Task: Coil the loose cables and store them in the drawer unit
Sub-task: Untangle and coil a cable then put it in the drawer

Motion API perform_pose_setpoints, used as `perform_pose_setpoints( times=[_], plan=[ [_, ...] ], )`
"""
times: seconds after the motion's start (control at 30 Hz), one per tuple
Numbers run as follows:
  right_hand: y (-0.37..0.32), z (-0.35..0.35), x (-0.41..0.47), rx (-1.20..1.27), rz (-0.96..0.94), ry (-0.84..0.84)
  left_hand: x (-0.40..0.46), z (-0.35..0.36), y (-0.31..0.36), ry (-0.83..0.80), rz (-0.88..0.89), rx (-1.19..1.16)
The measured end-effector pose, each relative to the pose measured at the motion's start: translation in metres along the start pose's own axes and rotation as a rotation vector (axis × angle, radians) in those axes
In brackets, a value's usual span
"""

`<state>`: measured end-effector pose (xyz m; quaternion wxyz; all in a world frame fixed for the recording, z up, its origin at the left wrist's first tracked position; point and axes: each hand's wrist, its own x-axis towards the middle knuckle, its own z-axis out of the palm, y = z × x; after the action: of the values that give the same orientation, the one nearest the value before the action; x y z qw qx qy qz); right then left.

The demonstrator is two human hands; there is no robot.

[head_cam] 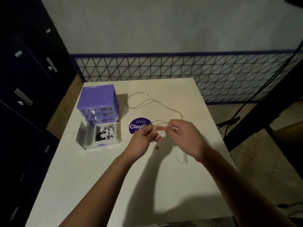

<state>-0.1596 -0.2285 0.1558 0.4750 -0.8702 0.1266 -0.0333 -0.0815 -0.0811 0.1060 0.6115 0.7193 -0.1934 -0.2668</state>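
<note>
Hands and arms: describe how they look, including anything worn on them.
Both forearms are bare right down to the bottom of the frame; no sleeve shows. The left hand and right hand wear no gloves, and no watch, ring or bracelet is visible. The fingers are slightly blurred.

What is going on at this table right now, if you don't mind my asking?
A person is coiling a thin white cable, pinching it with the left hand and the right hand. Most of it lies loose across the white table. The purple drawer unit has its bottom drawer pulled open, with cables inside.
</note>
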Motion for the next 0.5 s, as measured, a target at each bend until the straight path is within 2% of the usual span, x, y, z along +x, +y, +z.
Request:
perform_pose_setpoints(
  times=[0.13, 0.3, 0.5],
  plan=[
    [0.003, -0.014, 0.007, 0.132, 0.030, -0.023, -0.006, 0.012, 0.006, -0.081, 0.001, -0.015],
    [0.011, -0.018, 0.021, 0.120, 0.057, 0.019, -0.010, 0.007, 0.018, -0.174, -0.023, -0.190],
    [0.019, 0.010, 0.024, -0.018, -0.028, 0.113, -0.007, -0.003, 0.036, -0.067, -0.046, -0.540]
  ],
)
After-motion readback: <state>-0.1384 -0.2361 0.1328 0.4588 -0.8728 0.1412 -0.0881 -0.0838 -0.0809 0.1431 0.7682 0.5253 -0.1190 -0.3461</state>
